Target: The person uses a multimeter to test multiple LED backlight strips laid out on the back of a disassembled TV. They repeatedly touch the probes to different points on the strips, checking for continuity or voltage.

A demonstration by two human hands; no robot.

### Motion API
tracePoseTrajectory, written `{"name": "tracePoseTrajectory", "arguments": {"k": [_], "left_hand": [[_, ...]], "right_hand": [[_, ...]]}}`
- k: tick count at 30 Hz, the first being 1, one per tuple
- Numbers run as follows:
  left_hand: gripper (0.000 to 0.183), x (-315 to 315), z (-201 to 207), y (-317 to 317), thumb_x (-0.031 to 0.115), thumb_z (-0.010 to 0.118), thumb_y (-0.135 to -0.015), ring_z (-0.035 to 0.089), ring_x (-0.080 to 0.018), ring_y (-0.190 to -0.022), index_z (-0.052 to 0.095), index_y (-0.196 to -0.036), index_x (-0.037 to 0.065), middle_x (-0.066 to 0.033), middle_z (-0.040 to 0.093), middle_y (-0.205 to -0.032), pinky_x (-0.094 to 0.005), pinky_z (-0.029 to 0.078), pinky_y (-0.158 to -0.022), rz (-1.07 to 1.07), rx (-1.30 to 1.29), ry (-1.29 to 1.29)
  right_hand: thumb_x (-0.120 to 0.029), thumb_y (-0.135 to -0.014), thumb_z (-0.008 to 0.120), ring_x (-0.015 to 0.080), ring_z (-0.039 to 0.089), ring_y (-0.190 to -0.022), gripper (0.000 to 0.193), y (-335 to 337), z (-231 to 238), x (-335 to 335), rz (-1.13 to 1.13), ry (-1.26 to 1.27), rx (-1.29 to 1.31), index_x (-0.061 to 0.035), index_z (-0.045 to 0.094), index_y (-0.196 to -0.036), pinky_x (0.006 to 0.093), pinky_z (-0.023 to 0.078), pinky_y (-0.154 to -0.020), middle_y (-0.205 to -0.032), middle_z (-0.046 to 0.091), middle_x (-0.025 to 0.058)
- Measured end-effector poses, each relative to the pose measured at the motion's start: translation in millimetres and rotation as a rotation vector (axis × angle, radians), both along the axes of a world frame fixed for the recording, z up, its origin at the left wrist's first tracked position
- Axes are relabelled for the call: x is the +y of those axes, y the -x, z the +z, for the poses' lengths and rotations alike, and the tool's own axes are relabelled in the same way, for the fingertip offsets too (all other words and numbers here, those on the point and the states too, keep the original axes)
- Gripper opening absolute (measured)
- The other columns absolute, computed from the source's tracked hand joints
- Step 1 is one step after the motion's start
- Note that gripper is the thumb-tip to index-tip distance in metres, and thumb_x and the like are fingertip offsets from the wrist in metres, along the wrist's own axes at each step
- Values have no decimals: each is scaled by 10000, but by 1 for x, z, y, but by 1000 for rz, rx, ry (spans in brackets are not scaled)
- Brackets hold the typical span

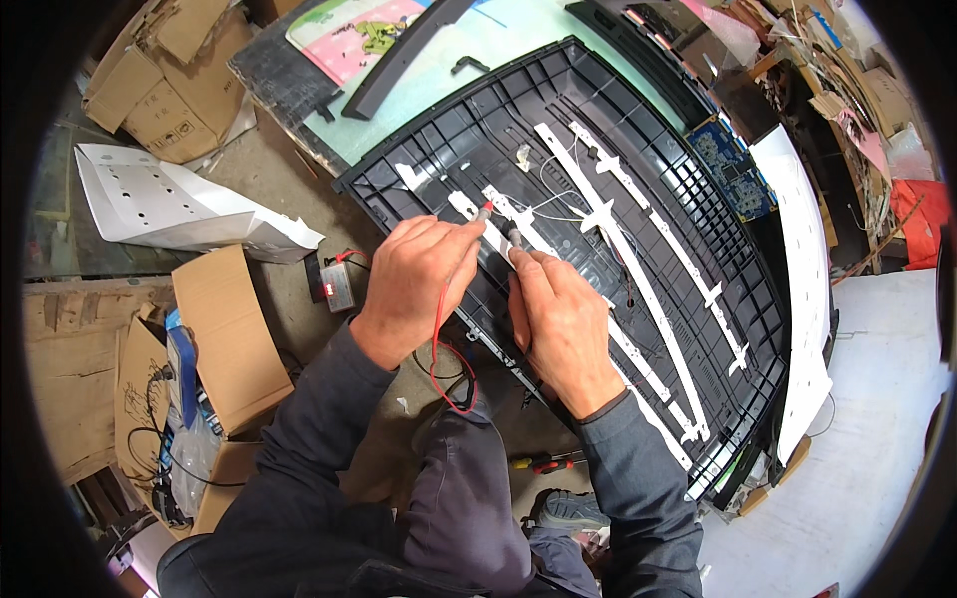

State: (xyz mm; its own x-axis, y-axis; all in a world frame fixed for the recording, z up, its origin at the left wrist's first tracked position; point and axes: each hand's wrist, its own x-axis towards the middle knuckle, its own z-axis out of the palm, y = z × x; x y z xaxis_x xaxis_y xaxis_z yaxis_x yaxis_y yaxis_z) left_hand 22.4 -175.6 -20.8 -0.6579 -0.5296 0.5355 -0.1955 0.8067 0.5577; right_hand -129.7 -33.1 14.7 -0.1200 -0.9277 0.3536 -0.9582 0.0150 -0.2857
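Observation:
My left hand (417,284) pinches a red test probe (485,211), its red lead looping down past my wrist. Between the fingers of my right hand (566,329) is a black test probe (513,237). Both tips point at the upper end of the nearest white LED strips (538,242); whether they touch metal is too small to tell. Several more LED strips (648,274) run lengthwise across a black plastic TV shell (399,156), with a thin white wire between them. A small tester box (337,287) with a lit red display lies left of my left hand.
A green-topped table (429,80) carries the shell's far side. Cardboard boxes (234,334) and a bent white sheet (179,204) stand at the left. On the right are a blue circuit board (733,164) and a curved white panel (802,289). Screwdrivers (553,464) lie below.

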Motion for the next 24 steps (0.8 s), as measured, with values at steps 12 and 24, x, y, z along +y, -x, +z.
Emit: {"name": "tracePoseTrajectory", "arguments": {"k": [12, 24], "left_hand": [[290, 1, -1, 0, 9, 784, -919, 726, -364, -912, 753, -1207, 12, -159, 759, -963, -471, 570, -936, -4, 3, 4], [292, 1, -1, 0, 3, 777, -922, 722, -356, -915, 753, -1212, 13, -152, 758, -974, -461, 566, -923, -11, 4, 16]], "right_hand": [[-60, -895, 723, 343, 728, -987, 431, 1, -3, -5, 6, 4, 4, 19, 689, -1317, 449, 595, -805, -1180, 731, 181], [-35, -909, 756, 342, 743, -969, 370, -2, -2, -4, -32, 19, 16, -32, 714, -1276, 440, 614, -793, -1141, 741, 143]]}}
